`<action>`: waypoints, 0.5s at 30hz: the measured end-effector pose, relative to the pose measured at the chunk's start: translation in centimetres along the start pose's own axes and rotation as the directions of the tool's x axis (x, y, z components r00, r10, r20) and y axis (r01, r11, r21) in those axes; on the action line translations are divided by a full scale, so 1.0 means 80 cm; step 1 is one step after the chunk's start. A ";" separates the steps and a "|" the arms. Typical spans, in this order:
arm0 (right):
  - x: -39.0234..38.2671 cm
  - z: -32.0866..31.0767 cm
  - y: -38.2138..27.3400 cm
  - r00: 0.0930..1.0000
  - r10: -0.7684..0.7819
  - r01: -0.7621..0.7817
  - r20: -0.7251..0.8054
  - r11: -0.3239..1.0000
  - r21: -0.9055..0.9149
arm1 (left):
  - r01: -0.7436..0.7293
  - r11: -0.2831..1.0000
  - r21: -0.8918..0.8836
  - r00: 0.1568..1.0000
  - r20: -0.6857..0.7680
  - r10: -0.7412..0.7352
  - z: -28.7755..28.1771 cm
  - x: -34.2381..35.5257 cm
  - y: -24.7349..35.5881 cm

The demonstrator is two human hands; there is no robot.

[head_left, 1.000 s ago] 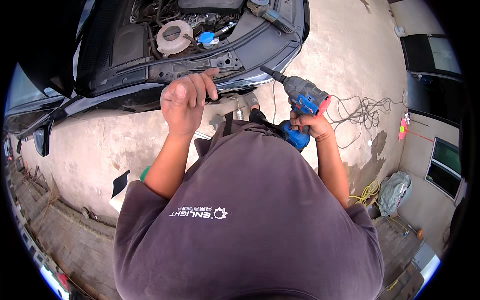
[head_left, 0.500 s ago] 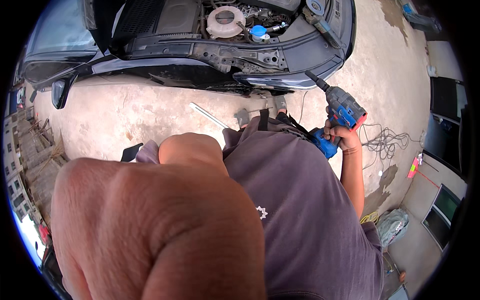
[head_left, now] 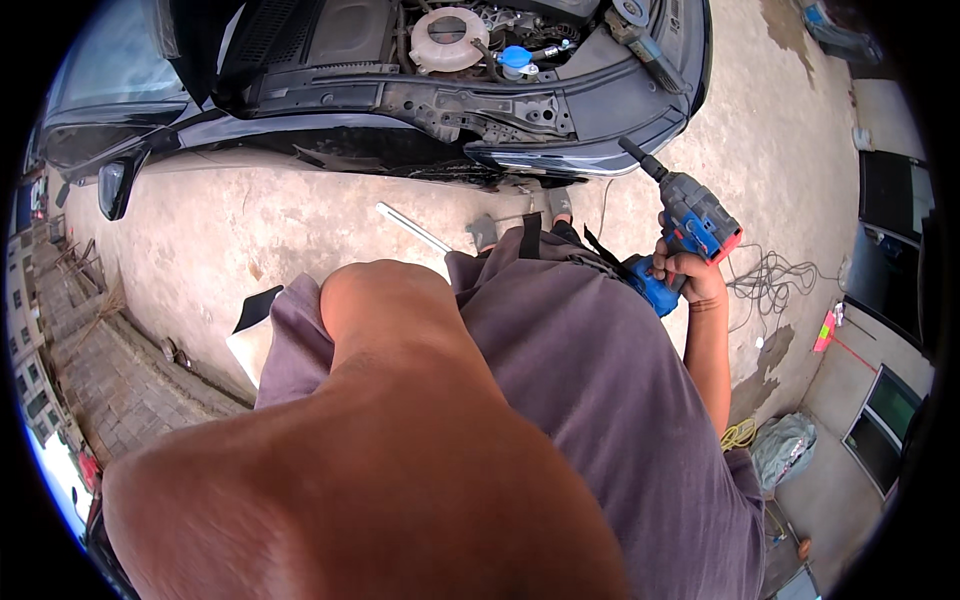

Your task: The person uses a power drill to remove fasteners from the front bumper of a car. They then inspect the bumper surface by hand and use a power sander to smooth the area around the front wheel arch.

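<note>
My right hand (head_left: pixel 690 275) grips a blue, red and black cordless impact wrench (head_left: pixel 700 220) with a long black socket pointing up and forward, short of the black car's front fender (head_left: pixel 540 158). My left arm (head_left: pixel 400 380) is raised very close to the camera, filling the lower left; my left hand (head_left: pixel 220 510) is only a close skin surface at its end, with fingers hidden. Above, the open engine bay shows a white round reservoir (head_left: pixel 447 40), a blue cap (head_left: pixel 517 58) and an angle grinder (head_left: pixel 650 55) resting on the front edge.
A pale bar (head_left: pixel 410 225) lies on the concrete floor (head_left: pixel 200 250) near my shoes. Tangled cables (head_left: pixel 775 285) lie to the right. A wall with a window (head_left: pixel 878 425), a bagged bundle (head_left: pixel 780 450) and a yellow hose (head_left: pixel 738 435) line the right side; a car mirror (head_left: pixel 118 185) juts out left.
My left hand has risen from in front of the engine bay to right by the camera. The wrench in my right hand shows farther right as the view has shifted.
</note>
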State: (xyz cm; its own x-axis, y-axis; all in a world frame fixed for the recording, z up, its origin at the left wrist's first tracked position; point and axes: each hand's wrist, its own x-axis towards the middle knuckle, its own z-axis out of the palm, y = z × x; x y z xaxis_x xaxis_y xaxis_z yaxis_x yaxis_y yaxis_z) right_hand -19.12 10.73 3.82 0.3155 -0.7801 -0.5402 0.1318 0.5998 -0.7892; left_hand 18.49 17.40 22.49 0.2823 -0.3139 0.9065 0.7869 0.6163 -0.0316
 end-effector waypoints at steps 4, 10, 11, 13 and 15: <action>0.002 -0.005 0.002 1.000 -0.006 0.006 0.023 1.000 -0.012 | -0.006 1.000 0.004 1.000 0.004 0.006 0.001 0.002 0.000; -0.001 -0.002 -0.001 1.000 0.010 -0.010 0.016 1.000 0.007 | 0.003 1.000 0.008 1.000 0.023 -0.003 0.003 0.003 -0.001; -0.002 -0.002 -0.001 1.000 0.013 -0.013 0.021 1.000 0.007 | 0.004 1.000 0.008 1.000 0.026 -0.004 0.002 0.002 -0.002; -0.003 -0.001 -0.001 1.000 0.014 -0.014 0.024 1.000 0.007 | 0.006 1.000 0.004 1.000 0.025 -0.006 0.002 0.000 -0.004; -0.003 -0.001 0.000 1.000 0.010 -0.010 0.020 1.000 0.007 | 0.007 1.000 0.005 1.000 0.025 -0.007 0.003 -0.001 -0.006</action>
State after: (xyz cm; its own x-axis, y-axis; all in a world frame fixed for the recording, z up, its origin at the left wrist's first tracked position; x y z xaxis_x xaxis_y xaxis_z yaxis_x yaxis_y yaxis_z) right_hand -19.30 10.86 3.92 0.3352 -0.7703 -0.5425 0.1351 0.6092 -0.7815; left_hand 17.94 17.28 22.56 0.2630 -0.2999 0.9170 0.7861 0.6176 -0.0234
